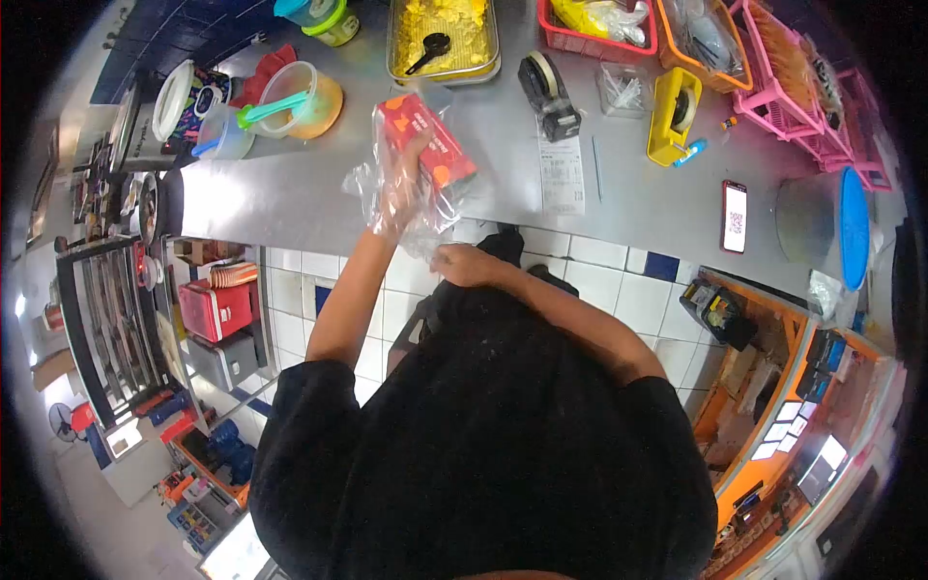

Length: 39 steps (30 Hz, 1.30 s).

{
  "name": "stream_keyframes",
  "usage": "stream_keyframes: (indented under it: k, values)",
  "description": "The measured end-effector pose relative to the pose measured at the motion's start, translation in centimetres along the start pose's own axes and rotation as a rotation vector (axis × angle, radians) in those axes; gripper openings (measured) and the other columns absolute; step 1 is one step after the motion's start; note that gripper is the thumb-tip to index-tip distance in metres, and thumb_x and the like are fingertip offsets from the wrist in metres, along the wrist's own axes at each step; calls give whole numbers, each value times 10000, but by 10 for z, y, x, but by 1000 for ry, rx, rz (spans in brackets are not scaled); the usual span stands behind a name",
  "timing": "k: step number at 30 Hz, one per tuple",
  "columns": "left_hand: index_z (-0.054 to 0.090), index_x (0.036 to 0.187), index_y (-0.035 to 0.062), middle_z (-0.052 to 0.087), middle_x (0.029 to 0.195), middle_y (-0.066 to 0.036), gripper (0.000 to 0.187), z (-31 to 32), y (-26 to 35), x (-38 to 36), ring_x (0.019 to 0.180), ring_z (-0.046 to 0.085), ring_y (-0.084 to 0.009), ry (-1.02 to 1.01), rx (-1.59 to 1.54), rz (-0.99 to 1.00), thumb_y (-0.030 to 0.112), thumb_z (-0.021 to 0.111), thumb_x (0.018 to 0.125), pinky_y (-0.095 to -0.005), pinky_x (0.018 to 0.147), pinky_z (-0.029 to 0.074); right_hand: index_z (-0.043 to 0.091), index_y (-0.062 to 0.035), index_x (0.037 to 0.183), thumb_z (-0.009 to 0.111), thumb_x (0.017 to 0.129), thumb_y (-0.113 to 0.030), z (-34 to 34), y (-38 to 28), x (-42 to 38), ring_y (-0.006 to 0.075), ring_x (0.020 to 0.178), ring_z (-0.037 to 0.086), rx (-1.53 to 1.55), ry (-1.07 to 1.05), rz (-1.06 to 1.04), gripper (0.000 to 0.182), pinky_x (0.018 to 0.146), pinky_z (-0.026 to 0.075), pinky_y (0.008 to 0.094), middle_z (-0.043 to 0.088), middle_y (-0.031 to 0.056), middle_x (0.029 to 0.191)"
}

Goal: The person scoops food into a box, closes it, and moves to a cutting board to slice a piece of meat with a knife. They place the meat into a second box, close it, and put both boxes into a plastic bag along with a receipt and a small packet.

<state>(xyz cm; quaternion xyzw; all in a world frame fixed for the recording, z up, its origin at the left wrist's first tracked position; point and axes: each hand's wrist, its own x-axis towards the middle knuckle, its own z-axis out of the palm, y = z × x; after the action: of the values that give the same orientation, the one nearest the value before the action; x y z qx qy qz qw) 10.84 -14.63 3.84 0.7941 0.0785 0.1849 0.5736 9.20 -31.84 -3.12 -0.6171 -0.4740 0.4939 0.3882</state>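
Observation:
A red box with orange and pink shapes and white print (430, 145) is inside a clear plastic bag (362, 186) above the front of the steel counter. My left hand (400, 189) reaches into the bag and grips the box along its left side, fingers closed and partly veiled by the plastic. Close to my body, my right hand (462, 264) is closed at the bag's lower edge, pinching the plastic. Right of the bag, a printed receipt (562, 179) lies flat beneath a black tape dispenser (549, 97).
Behind the box stands a metal tray of yellow food (394, 48) with a black scoop (431, 50). Tubs (302, 101) stand at left. A yellow tape dispenser (665, 121), a phone (735, 217), baskets (599, 37) and a blue-lidded container (808, 217) occupy the right.

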Motion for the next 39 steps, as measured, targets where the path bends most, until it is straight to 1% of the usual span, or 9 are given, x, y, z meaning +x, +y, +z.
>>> stream_keyframes:
  k: [2, 5, 6, 11, 17, 20, 28, 30, 39]
  values:
    - [352, 1488, 182, 479, 1419, -116, 768, 12, 71, 37, 1259, 549, -252, 250, -657, -616, 293, 755, 844, -438, 1022, 508, 699, -45, 1077, 503, 987, -315, -11, 11, 19, 260, 1051, 643, -7, -151, -152, 346, 964, 475, 376, 693, 161, 1100]
    - [304, 1513, 191, 484, 1418, -112, 832, 14, 75, 51, 1211, 583, -247, 202, -676, -778, 269, 769, 828, -438, 1009, 516, 685, -12, 1127, 471, 1005, -216, -7, -46, 46, 285, 1105, 622, 222, -404, -260, 319, 1006, 458, 394, 677, 167, 1156]
    - [432, 1374, 60, 624, 1130, -97, 632, 22, 79, 56, 1041, 654, -241, 282, -496, -743, 289, 740, 872, -399, 883, 556, 676, -6, 1151, 458, 1015, -226, 3, -51, 54, 272, 1146, 602, 278, -446, -441, 338, 1034, 436, 376, 666, 171, 1182]
    - [332, 1474, 7, 541, 1317, -214, 864, 7, 7, 33, 1146, 580, -361, -27, 353, -260, 340, 775, 812, -496, 978, 465, 569, -17, 1324, 473, 1034, -289, -57, -159, 37, 329, 1257, 534, 104, -677, -418, 409, 1072, 400, 410, 585, 235, 1303]
    - [543, 1259, 4, 548, 1152, -211, 548, 4, 16, 30, 1093, 517, -416, -95, 877, -345, 304, 709, 831, -508, 902, 451, 513, -9, 1346, 616, 941, -371, -180, -218, -19, 400, 1187, 546, 55, -198, 70, 553, 911, 492, 480, 571, 266, 1245]
    - [627, 1116, -8, 566, 1126, -198, 399, -8, -20, 14, 1118, 488, -413, -346, 786, -130, 259, 678, 824, -505, 890, 445, 604, -35, 1160, 716, 810, -273, -158, -166, 26, 392, 1079, 601, -455, 906, 9, 438, 825, 516, 496, 618, 188, 1111]
    - [645, 1190, 132, 678, 1098, -172, 371, 12, 58, 64, 983, 630, -392, -637, 999, -32, 218, 696, 833, -456, 910, 485, 613, -59, 978, 697, 779, -164, -195, -107, -3, 348, 814, 668, -469, 846, 127, 240, 690, 524, 446, 666, 135, 853]
    - [683, 1048, 76, 692, 1068, -193, 288, 17, 59, 61, 981, 664, -357, -762, 633, -405, 299, 680, 866, -476, 843, 509, 617, -59, 969, 680, 794, -142, -200, -135, -34, 344, 707, 665, -251, 830, 112, 204, 635, 505, 440, 658, 136, 743]
    - [590, 1263, 48, 698, 1095, -205, 502, 42, 24, 44, 958, 687, -343, -931, 339, -681, 366, 665, 884, -447, 848, 527, 625, -54, 959, 660, 801, -120, -227, -167, -90, 320, 613, 635, -104, 781, 325, 174, 585, 467, 429, 627, 130, 661]
